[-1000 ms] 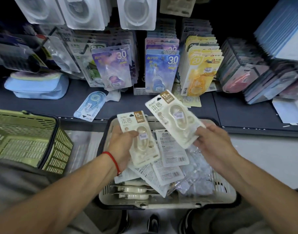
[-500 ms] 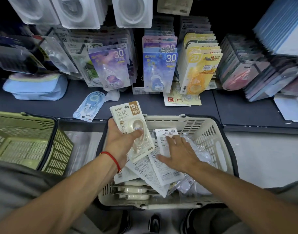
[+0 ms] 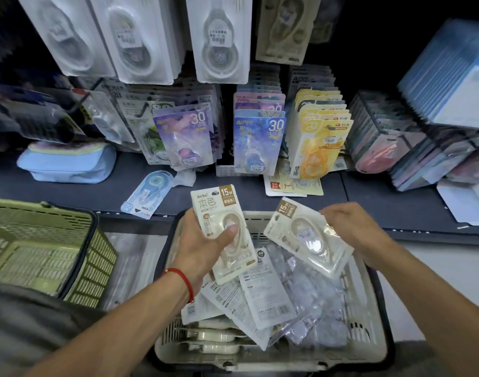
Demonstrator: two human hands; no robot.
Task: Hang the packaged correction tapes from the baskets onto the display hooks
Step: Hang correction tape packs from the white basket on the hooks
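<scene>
My left hand [image 3: 205, 250] grips a stack of cream packaged correction tapes [image 3: 219, 213], upright, thumb across the blister. My right hand [image 3: 352, 229] holds another cream correction tape pack [image 3: 306, 238] by its right edge, tilted, just right of the stack. Both are above the white basket [image 3: 368, 317], which holds more cream packs [image 3: 260, 295] lying face down and clear plastic bags. Hooks above the shelf carry hanging packs: purple [image 3: 186, 137], blue [image 3: 257, 142], yellow [image 3: 319, 148].
A green basket [image 3: 42, 246] stands at the left. On the dark shelf [image 3: 69, 191] lie a loose blue tape pack [image 3: 148, 194], a light blue pouch [image 3: 67, 164] and a flat yellow card [image 3: 292, 186]. Large white blister packs [image 3: 219, 39] hang at the top. Stacked packs fill the right.
My right hand has lifted a cream pack out of the white basket and holds it beside the left hand's stack. The left hand rose slightly.
</scene>
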